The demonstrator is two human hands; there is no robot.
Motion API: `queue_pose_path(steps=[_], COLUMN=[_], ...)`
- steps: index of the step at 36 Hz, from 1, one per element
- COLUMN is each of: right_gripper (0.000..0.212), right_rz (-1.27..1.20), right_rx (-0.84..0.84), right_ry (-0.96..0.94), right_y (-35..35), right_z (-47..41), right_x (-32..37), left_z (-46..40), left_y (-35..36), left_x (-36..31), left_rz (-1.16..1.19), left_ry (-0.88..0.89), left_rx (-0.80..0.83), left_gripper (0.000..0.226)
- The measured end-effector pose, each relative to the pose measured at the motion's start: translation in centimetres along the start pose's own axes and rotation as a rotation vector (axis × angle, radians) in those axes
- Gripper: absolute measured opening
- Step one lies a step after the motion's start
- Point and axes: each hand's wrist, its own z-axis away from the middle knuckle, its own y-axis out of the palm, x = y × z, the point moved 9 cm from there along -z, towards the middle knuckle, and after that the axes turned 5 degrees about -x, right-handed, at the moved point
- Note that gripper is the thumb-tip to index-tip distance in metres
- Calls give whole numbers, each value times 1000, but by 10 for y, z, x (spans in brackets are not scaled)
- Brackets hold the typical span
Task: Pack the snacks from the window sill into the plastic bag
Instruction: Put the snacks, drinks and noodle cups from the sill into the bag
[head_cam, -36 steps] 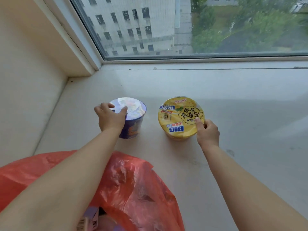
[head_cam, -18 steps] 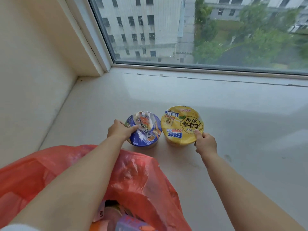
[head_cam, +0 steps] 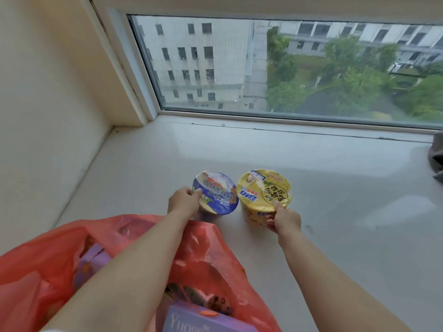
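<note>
Two cup noodles on the window sill [head_cam: 311, 188], one in each hand, above an open red plastic bag [head_cam: 211, 255].

The sill ran broad and pale under the window [head_cam: 287, 68]; the bag lay at its near edge, already holding a purple box [head_cam: 191, 319] and other packets. The yellow noodle cup [head_cam: 265, 191] stood just beside the blue noodle cup [head_cam: 217, 192], which was tipped toward the bag. The right hand [head_cam: 285, 220] gripped the yellow cup's near side, thumb on the lid rim; the left hand [head_cam: 184, 200] clasped the blue cup's rim and wall. Both cups were probably light, with thin walls and slick film, so a hold around the wall under the stiff rim seemed safer than squeezing the lid.
</note>
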Motion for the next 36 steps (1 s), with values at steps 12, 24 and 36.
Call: queue_pose_path(steps=[12,24,36], right_gripper=[29,20,18], right_rz=[-76,-283,-403], right_rx=[-2,84,308], right_ry=[-81,-306,-388], right_y=[-38,-106,-147], right_z=[53,173,288], right_x=[22,78,54], left_z=[62,159,268], left_y=[-39,-125,-199], left_x=[-34,-61,15], left_rz=[123,453,674], left_ry=[130,269,289], left_rx=[-158,-274,-411], left_gripper=[36,34,31])
